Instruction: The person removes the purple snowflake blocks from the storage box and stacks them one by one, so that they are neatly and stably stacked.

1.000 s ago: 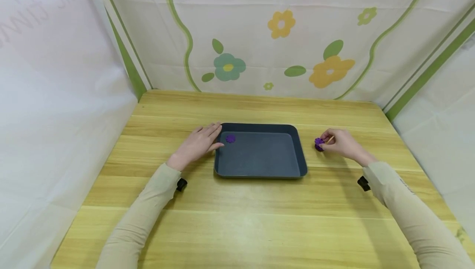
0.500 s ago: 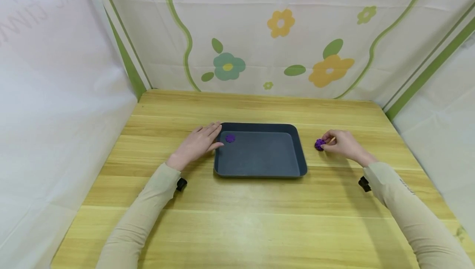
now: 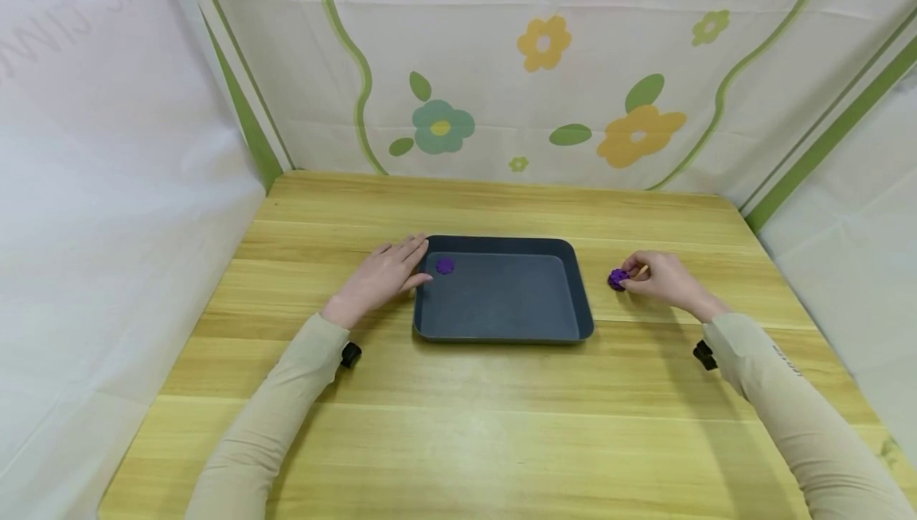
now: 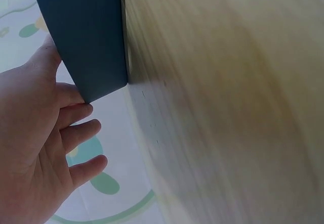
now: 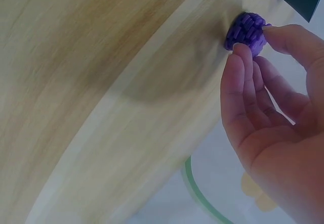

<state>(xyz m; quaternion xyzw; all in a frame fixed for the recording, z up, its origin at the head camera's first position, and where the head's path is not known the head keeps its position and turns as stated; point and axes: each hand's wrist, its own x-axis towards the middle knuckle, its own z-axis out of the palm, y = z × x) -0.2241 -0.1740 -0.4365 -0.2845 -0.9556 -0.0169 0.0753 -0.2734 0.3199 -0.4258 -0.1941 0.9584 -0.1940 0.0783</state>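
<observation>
A dark grey rectangular tray (image 3: 501,297) lies on the wooden table, with one purple notched disc (image 3: 445,266) flat in its far left corner. My left hand (image 3: 383,279) rests at the tray's left rim, fingers extended along the far corner and thumb reaching over the side. In the left wrist view, that hand (image 4: 40,128) touches the tray's outer wall (image 4: 88,37). To the right of the tray, my right hand (image 3: 662,277) pinches a small stack of purple notched discs (image 3: 618,279) between thumb and fingertips. The right wrist view shows the stack (image 5: 246,32) low at the tabletop, several layers thick.
The wooden table (image 3: 487,424) reaches back to a white cloth wall (image 3: 473,50) printed with flowers. More white cloth hangs at the left (image 3: 122,185) and right sides. Dark wrist devices (image 3: 350,356) show under both sleeves.
The upper purple disc, first tilted and slightly raised above the one below, has come down into a compact stack under my right fingertips. My left hand and the tray stay where they were.
</observation>
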